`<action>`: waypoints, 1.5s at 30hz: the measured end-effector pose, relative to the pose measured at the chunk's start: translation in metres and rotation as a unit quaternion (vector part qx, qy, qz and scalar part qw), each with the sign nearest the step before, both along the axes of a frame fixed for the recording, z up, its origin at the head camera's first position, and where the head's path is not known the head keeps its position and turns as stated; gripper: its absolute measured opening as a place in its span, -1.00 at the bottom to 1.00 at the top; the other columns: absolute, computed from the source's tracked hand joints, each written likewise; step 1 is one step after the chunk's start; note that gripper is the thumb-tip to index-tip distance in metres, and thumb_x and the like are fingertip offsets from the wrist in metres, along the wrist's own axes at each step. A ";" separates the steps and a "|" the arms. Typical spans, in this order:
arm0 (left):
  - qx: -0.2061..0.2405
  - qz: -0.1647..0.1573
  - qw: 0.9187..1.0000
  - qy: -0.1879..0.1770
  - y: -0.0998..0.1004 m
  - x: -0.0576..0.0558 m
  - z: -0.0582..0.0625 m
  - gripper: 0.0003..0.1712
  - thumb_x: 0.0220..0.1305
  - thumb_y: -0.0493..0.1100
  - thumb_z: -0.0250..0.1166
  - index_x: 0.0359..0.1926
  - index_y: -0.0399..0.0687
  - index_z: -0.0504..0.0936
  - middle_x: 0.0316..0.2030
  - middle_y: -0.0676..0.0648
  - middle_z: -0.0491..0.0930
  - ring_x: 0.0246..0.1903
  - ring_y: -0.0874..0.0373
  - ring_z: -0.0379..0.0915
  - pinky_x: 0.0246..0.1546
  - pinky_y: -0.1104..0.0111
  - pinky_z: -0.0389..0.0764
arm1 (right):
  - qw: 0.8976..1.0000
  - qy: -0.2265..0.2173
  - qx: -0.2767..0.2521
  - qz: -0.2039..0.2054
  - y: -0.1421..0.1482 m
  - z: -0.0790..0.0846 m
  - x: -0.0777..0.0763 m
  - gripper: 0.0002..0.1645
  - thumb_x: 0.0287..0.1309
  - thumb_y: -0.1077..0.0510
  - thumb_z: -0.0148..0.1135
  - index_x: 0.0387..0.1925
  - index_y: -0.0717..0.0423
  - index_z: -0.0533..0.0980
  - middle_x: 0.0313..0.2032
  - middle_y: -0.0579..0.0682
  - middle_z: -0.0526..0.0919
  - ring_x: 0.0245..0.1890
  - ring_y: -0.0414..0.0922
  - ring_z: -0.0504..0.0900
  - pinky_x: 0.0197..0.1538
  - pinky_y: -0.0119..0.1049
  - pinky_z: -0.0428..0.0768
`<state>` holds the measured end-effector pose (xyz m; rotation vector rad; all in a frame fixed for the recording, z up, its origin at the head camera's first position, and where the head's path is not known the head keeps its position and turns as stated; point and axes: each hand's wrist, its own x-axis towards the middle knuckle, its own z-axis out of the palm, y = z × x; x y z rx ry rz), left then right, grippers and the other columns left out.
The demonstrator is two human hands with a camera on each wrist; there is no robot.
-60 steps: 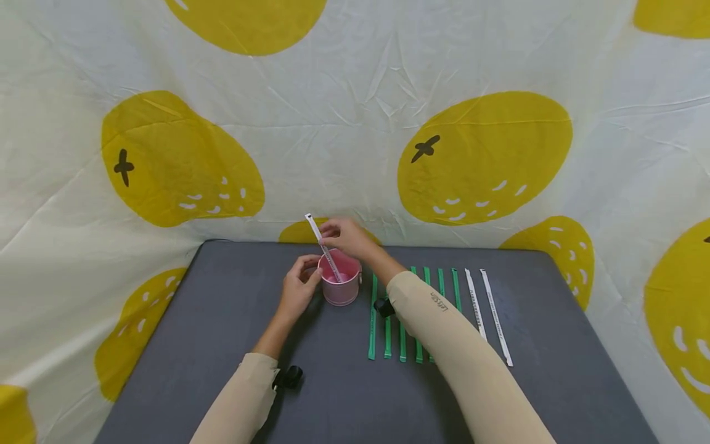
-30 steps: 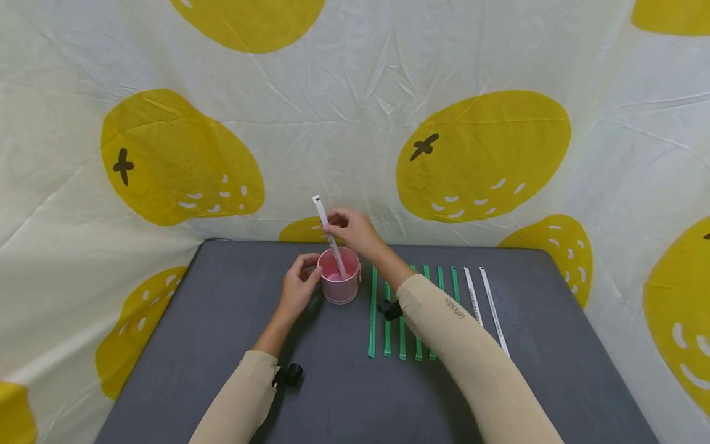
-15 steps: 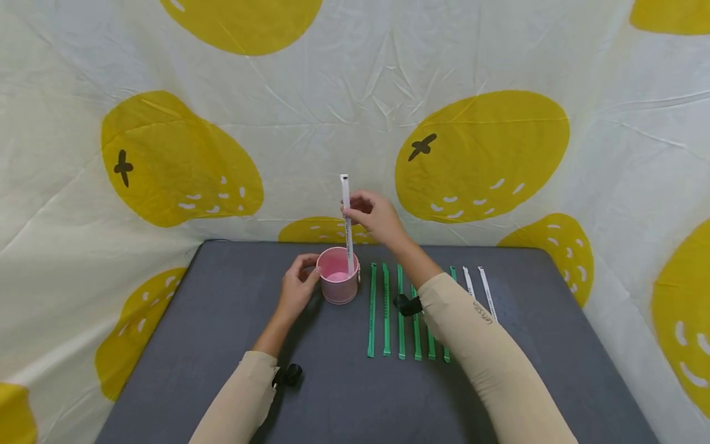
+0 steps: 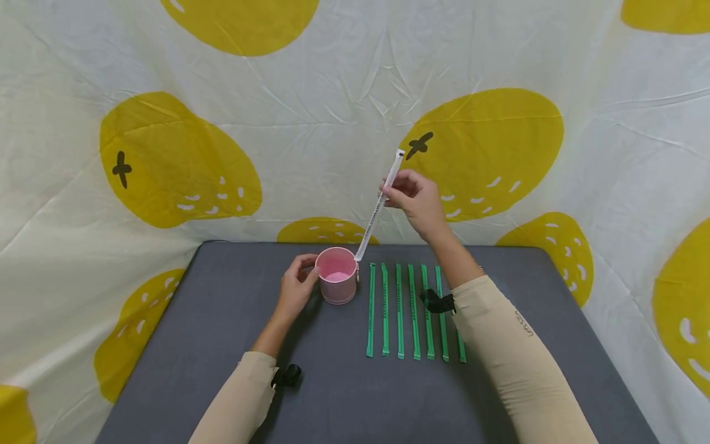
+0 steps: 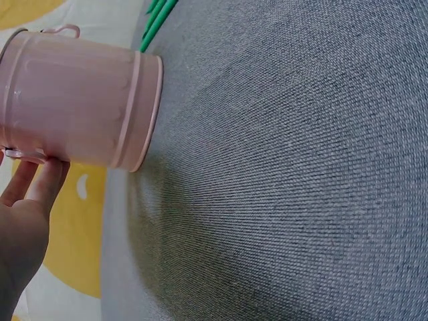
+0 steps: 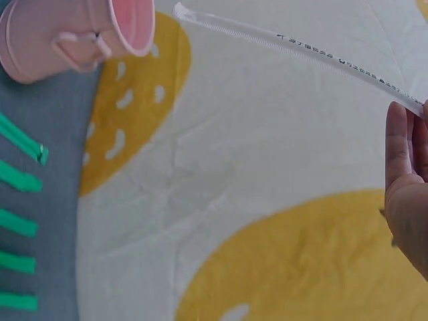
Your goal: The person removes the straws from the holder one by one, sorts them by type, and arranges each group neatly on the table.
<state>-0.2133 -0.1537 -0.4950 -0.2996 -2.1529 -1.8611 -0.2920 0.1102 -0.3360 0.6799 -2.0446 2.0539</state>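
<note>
Near the back of the table stands a small pink bucket with side handles; nothing shows inside. My left hand holds it at its left side, thumb by the rim; in the left wrist view the fingers touch it beside a handle. Up and to the right, my right hand pinches a white paper-wrapped straw above its middle. The straw slants, its lower end just outside the bucket's right rim; the right wrist view shows a gap between straw and bucket.
Several green-wrapped straws lie side by side on the dark grey table, right of the bucket; the right forearm covers part of that row. Behind the table hangs a pale cloth with yellow fruit prints.
My right hand has lifted the white straw out of the bucket and carried it up and right. The straw's tilt has swung from left to right. Left hand and bucket have stayed put.
</note>
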 end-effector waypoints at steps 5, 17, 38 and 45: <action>-0.001 -0.003 1.000 -0.003 0.001 0.000 -0.001 -0.59 0.26 -0.38 0.24 0.10 -0.48 0.45 0.04 -0.42 0.54 0.08 -0.25 0.49 0.14 -0.07 0.49 | 1.000 -0.007 0.001 -0.028 0.031 0.001 0.004 -0.73 0.11 0.28 0.33 -0.12 0.27 0.56 -0.30 0.01 0.65 -0.32 -0.14 0.68 -0.21 -0.27 0.70; 0.009 -0.010 1.000 0.007 0.000 -0.002 -0.001 -0.58 0.27 -0.32 0.26 0.09 -0.48 0.46 0.03 -0.46 0.53 0.08 -0.33 0.47 0.13 -0.13 0.46 | 0.989 -0.031 0.095 -0.107 0.109 -0.026 0.009 -0.68 0.16 0.20 0.31 -0.07 0.25 0.56 -0.26 -0.04 0.70 -0.33 -0.25 0.70 -0.26 -0.39 0.69; 0.000 -0.007 1.000 0.009 0.002 0.002 0.004 -0.59 0.27 -0.38 0.22 0.10 -0.53 0.43 0.03 -0.50 0.51 0.04 -0.40 0.47 0.10 -0.16 0.46 | 0.934 -0.109 0.273 -0.205 0.216 -0.077 0.033 -0.39 0.20 -0.07 0.27 0.11 0.30 0.50 -0.41 -0.49 0.58 -0.39 -0.46 0.61 -0.31 -0.61 0.60; -0.004 -0.005 1.000 0.003 0.001 0.001 0.004 -0.56 0.27 -0.32 0.25 0.10 -0.52 0.44 0.03 -0.51 0.51 0.05 -0.41 0.46 0.11 0.14 0.56 | 0.900 -0.157 0.349 -0.209 0.244 -0.098 0.039 -0.32 0.22 -0.20 0.19 0.12 0.27 0.50 -0.23 -0.02 0.71 -0.37 -0.26 0.67 -0.31 -0.52 0.64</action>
